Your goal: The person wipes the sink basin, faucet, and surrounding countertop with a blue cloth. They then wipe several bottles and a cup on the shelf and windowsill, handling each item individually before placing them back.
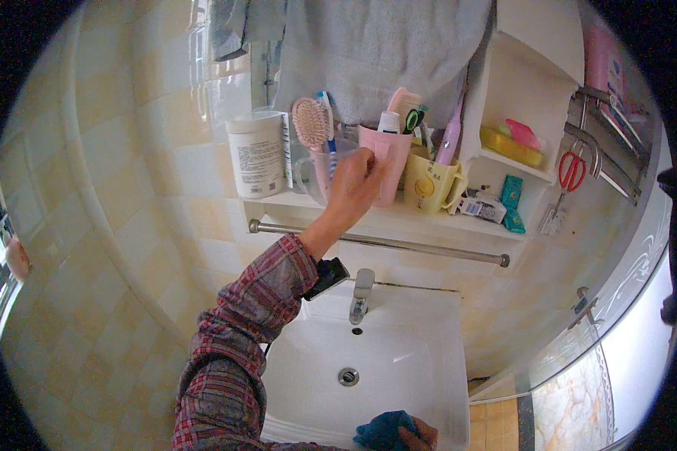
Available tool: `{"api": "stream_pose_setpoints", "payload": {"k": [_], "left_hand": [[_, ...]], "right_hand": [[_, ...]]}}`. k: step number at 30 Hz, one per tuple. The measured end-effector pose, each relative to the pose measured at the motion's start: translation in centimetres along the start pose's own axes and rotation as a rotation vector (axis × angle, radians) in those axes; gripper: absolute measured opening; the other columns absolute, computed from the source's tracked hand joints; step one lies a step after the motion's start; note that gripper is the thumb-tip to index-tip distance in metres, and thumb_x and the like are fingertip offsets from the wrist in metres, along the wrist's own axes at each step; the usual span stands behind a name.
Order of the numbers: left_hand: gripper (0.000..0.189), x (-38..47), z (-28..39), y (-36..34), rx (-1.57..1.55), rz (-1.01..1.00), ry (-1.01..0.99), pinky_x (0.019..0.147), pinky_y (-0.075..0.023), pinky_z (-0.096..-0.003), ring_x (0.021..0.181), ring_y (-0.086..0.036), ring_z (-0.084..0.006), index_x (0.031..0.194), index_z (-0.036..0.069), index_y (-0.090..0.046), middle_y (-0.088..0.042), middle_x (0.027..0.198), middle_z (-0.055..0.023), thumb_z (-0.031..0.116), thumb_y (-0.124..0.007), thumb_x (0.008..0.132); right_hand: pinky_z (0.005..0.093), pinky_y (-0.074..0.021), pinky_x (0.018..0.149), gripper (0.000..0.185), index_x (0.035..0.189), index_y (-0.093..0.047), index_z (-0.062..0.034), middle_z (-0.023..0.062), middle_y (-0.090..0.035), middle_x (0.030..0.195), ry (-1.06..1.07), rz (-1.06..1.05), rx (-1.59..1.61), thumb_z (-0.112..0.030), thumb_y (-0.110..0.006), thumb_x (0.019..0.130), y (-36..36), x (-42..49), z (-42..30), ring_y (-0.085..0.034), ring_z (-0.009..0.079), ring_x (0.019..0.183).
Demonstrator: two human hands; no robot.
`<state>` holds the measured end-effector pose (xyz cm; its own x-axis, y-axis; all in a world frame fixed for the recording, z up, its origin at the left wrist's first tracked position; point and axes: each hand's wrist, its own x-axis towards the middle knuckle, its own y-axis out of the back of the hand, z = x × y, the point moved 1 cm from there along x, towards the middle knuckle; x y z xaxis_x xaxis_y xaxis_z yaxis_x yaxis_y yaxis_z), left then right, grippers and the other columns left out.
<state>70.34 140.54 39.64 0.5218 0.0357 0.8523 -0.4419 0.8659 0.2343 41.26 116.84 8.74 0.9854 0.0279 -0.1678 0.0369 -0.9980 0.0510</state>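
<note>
My left hand (352, 183), in a checked sleeve, is raised to the front of a pink plastic cup (399, 152) on the shelf. Its fingers are blurred against the cup's lower left side; whether they grip it cannot be told. The cup holds a white-capped tube (388, 122), a pink comb (404, 101) and green-and-black scissor-like handles (411, 120). Beside it stand a clear mug (307, 175) with a hairbrush (310, 123) and a toothbrush, and a yellow mug (426, 183). At the bottom edge, my right hand (422, 435) grips a crumpled dark blue-green cloth (386, 431) over the washbasin (310, 389).
A white tub (256, 155) stands at the shelf's left end. Small packets (482, 206) lie at its right. A metal towel bar (417, 246) runs below, above the faucet (362, 293). A grey towel (372, 56) hangs behind. Red-handled scissors (572, 171) hang right.
</note>
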Motion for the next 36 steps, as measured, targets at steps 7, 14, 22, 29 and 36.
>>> {"api": "stream_pose_setpoints", "payload": {"k": [7,14,22,29,36], "left_hand": [[0.027,-2.9,0.3,1.1,-0.086,0.175,-0.107,0.059,-0.0456,-0.0297,0.072,-0.055,-0.0169,0.106,0.002,-0.051,-0.057,0.095,-0.0096,0.01,-0.066,0.086],[0.022,-7.3,0.4,4.8,-0.068,0.124,-0.089,0.061,-0.0476,-0.0277,0.07,-0.056,-0.0137,0.105,0.004,-0.053,-0.058,0.088,-0.0078,0.012,-0.064,0.088],[0.017,-25.6,-0.4,4.7,-0.103,-0.776,0.255,0.063,-0.048,-0.0379,0.07,-0.061,-0.0287,0.086,0.004,-0.059,-0.062,0.082,-0.0137,0.02,-0.06,0.089],[0.019,-40.1,2.1,10.0,0.061,-0.631,0.401,0.075,-0.0473,-0.0437,0.092,-0.056,-0.0332,0.093,0.007,-0.056,-0.06,0.094,-0.0112,0.02,-0.066,0.083],[0.036,-49.4,7.3,16.0,0.224,-0.7,0.408,0.097,-0.0412,-0.0466,0.114,-0.048,-0.0384,0.112,0.002,-0.054,-0.054,0.115,-0.0197,0.011,-0.066,0.079]], "right_hand": [[0.0351,-0.0506,0.085,0.035,0.115,-0.061,0.0002,0.0117,-0.066,0.107,0.015,-0.006,-0.032,-0.023,-0.06,0.089,0.2,-0.4,-0.1,-0.063,0.0205,0.096],[0.0353,-0.0506,0.085,0.035,0.116,-0.061,-0.0004,0.0117,-0.066,0.108,0.058,-0.028,-0.041,-0.024,-0.06,0.089,-0.2,-1.2,-0.3,-0.062,0.0206,0.096],[0.0345,-0.0508,0.082,0.034,0.115,-0.061,-0.0014,0.0121,-0.065,0.108,0.222,-0.209,-0.377,-0.025,-0.059,0.09,1.6,0.1,2.3,-0.063,0.0215,0.095],[0.0336,-0.0506,0.082,0.036,0.124,-0.055,-0.0032,0.0125,-0.059,0.118,0.142,-0.505,-0.363,-0.026,-0.048,0.097,-0.4,3.6,5.2,-0.06,0.024,0.101],[0.0339,-0.0505,0.081,0.035,0.12,-0.057,-0.0028,0.0121,-0.062,0.113,0.127,-0.852,-0.376,-0.025,-0.051,0.095,-8.1,4.5,3.9,-0.061,0.0229,0.098]]}}
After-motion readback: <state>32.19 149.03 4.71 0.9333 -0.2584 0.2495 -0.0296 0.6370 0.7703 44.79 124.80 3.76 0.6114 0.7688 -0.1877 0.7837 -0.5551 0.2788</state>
